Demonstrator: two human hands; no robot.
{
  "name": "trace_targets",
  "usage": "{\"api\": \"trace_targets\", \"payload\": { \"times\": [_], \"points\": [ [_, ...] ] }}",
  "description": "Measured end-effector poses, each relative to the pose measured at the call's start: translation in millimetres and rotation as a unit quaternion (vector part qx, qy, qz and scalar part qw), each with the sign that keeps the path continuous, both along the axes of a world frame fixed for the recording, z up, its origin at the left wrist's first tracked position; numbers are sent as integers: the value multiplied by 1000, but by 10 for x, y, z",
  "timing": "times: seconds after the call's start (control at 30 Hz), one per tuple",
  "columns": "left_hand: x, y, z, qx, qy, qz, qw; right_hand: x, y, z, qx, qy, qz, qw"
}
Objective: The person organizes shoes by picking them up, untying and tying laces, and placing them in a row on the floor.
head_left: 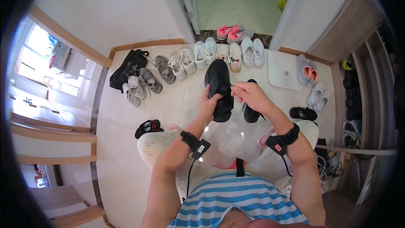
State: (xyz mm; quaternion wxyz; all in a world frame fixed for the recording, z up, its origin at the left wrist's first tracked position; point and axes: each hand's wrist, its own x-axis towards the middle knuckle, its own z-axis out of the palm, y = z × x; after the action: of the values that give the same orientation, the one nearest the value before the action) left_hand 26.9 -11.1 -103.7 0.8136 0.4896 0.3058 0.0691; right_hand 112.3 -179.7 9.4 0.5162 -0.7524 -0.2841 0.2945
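Observation:
A black sneaker (219,91), toe pointing away from me, is held up above the tiled floor. My left hand (208,104) grips it on its left side, the thumb laid over its upper. Beside its right side is my right hand (250,94), thumb and fingertips pinched together near the laces; a thin dark strand seems to be at the fingertips, too small to tell surely. Another black sneaker (251,114) stands on the floor, partly hidden beneath my right hand, with a lace trailing to the right.
White sneakers (248,52) and grey sneakers (150,80) form an arc ahead, with a black bag (128,69) at the left. A white scale (283,71) lies front right, near grey-orange shoes (304,69). Black shoes (147,128) lie left of my knee. A shoe cabinet (367,95) stands right.

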Motion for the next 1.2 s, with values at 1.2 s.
{"api": "trace_targets", "payload": {
  "times": [1.2],
  "points": [
    [-658, 213, -2066, 512, 240, -302, 767, -748, 158, -2832, -197, 141, 65, 968]
  ]
}}
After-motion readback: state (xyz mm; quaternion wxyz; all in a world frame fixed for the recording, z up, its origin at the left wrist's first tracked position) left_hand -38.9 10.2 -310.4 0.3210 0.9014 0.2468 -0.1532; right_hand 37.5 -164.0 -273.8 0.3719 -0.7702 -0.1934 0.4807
